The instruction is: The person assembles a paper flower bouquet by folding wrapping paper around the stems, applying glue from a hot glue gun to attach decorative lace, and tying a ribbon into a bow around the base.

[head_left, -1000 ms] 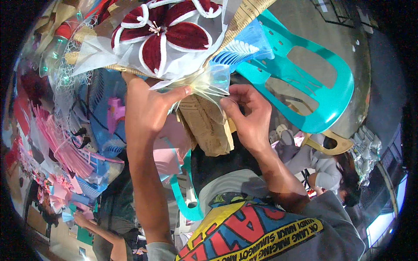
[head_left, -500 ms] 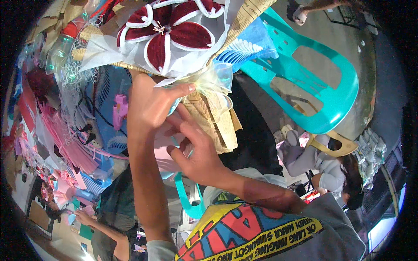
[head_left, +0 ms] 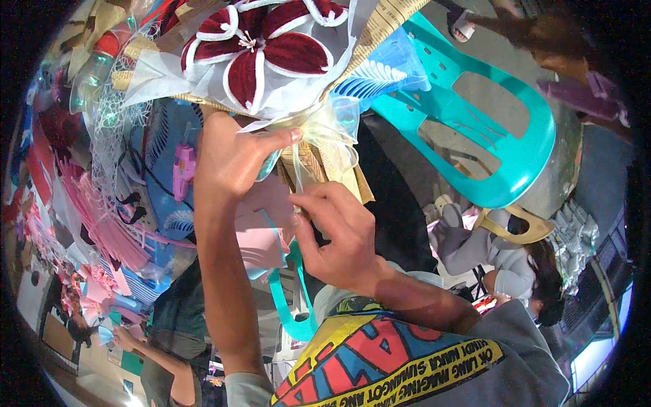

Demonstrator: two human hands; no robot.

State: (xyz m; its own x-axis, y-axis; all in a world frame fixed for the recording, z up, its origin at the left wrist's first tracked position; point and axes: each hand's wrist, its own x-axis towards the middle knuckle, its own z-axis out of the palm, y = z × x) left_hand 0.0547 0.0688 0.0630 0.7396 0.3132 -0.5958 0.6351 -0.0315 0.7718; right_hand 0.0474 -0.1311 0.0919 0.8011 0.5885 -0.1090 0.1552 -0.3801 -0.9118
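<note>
A bouquet has dark red, white-edged fuzzy-wire flowers (head_left: 296, 55) inside white tissue and newsprint-patterned wrapping paper (head_left: 384, 34). My left hand (head_left: 234, 152) is wrapped round its gathered neck, thumb pressed beside a pale, sheer ribbon bow (head_left: 337, 122). Below the bow, the paper-wrapped stem end (head_left: 346, 178) points toward me. Between the thumb and fingertips of my right hand (head_left: 339, 234), a thin ribbon tail (head_left: 297, 169) is pinched and stretched down from the bow. The fingers of my left hand are mostly hidden behind the bouquet.
A teal plastic chair (head_left: 519, 178) stands at the right. On the blue-covered table at the left are a pink glue gun (head_left: 183, 173), pink fuzzy wires (head_left: 112, 227) and white netting (head_left: 108, 122). Other people are at the lower left, right and upper right.
My right hand has moved slightly right and down from beneath the bow, and its fingers now pinch the ribbon tail. My left hand and the bouquet stay nearly still. Someone has appeared at upper right.
</note>
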